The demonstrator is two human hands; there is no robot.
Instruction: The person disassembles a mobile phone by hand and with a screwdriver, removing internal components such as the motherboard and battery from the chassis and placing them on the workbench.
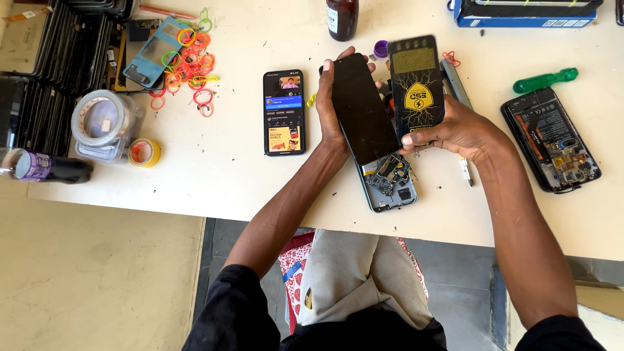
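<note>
Black screen panel (361,107) is held tilted above the opened phone body (389,182) on the tabletop (214,175), gripped along its edge by the left hand (331,114). Right hand (455,127) clamps a black-and-yellow flat pack (416,88) just beside it. This looks like the screen-fitting step; the next move likely calls for squaring the panel to the body directly below both hands.

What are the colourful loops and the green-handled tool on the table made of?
The colourful loops look like rubber bands: thin, bendy rings lying in a floppy heap. The green-handled tool looks like see-through shiny plastic, probably a screwdriver handle; its tip is too small to tell, so metal is only a guess.
</note>
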